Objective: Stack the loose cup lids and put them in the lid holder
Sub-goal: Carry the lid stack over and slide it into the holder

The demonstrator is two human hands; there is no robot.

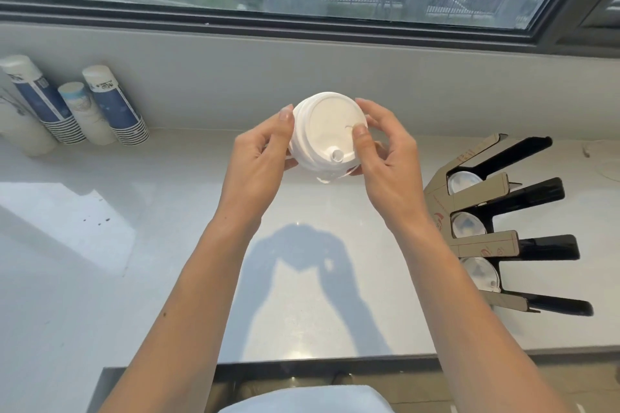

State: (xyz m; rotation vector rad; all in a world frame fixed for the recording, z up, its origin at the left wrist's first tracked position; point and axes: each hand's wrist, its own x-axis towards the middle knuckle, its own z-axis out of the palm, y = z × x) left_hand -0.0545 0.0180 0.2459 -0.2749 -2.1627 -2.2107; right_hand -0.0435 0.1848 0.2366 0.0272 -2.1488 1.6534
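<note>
A stack of white cup lids (pixel 323 134) is held up above the white counter, its flat top with a small spout facing me. My left hand (pixel 260 157) grips the stack's left side. My right hand (pixel 385 157) holds its right side, thumb pressed on the top lid. The lid holder (pixel 483 211), brown cardboard with black dividers, lies on the counter to the right, apart from my hands. Clear lids sit in its three slots.
Stacks of paper cups (pixel 114 107), upside down, lean against the wall at the far left. The white counter (pixel 167 261) runs under a window; its front edge is near my body. A faint round lid lies at the far right edge (pixel 609 171).
</note>
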